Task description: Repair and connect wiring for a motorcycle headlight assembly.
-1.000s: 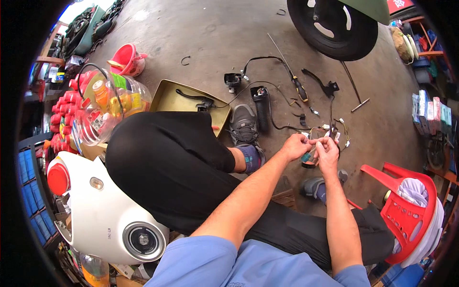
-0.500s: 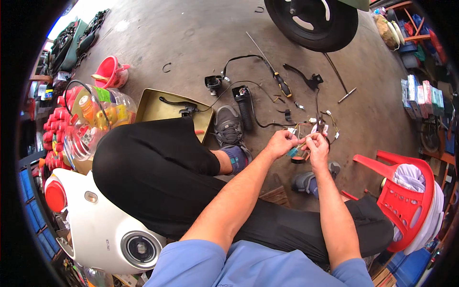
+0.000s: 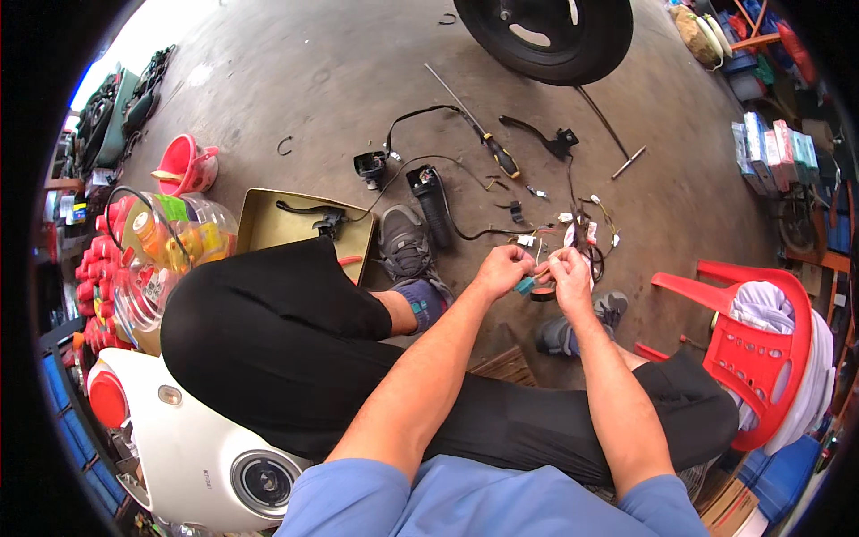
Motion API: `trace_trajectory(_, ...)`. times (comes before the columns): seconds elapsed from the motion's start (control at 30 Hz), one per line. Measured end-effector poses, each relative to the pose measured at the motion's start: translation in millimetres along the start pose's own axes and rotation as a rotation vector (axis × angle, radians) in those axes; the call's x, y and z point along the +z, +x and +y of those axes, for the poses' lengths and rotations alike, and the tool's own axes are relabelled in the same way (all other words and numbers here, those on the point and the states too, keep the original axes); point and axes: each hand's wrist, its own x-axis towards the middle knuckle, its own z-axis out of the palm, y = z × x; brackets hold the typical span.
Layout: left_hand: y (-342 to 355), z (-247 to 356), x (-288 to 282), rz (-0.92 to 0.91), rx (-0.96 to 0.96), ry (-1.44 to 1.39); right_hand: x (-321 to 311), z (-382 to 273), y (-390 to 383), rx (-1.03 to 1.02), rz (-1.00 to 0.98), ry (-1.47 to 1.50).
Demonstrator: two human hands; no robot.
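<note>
My left hand (image 3: 504, 271) and my right hand (image 3: 569, 277) are close together in front of me, both pinching thin wires (image 3: 541, 267). A teal connector (image 3: 525, 285) hangs just under my left fingertips. Below the wires lies a dark roll of tape (image 3: 542, 294), partly covered by my hands. Beyond my right hand spreads a wire harness (image 3: 586, 234) with white connectors. Its cables lead toward a black brake lever (image 3: 546, 139) and a black handlebar grip (image 3: 432, 208) on the floor. The exact spot where my fingers meet the wires is too small to make out.
A screwdriver (image 3: 501, 157), a T-handle wrench (image 3: 628, 163) and a switch housing (image 3: 370, 168) lie on the floor. Left of my shoe is a metal tray (image 3: 259, 213) holding another lever. A red chair (image 3: 756, 358) stands right, a white scooter panel (image 3: 192, 438) left, a wheel (image 3: 555, 40) ahead.
The whole view has shifted, so floor objects sit further left and slightly higher. My hands still pinch the wires, and the teal connector shows a little more clearly below the left one.
</note>
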Motion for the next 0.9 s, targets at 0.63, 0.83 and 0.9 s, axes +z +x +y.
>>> trace_trajectory(0.63, 1, -8, 2, -0.048, -0.081, -0.067, -6, 26, -4, 0.106, 0.029, 0.119)
trace_trajectory(0.83, 5, -12, 1, -0.063, -0.067, -0.071, -6, 28, -4, 0.091, 0.023, 0.123)
trace_trajectory(0.9, 4, -12, 2, -0.062, -0.066, -0.099, -6, 28, -4, 0.09, 0.021, 0.12)
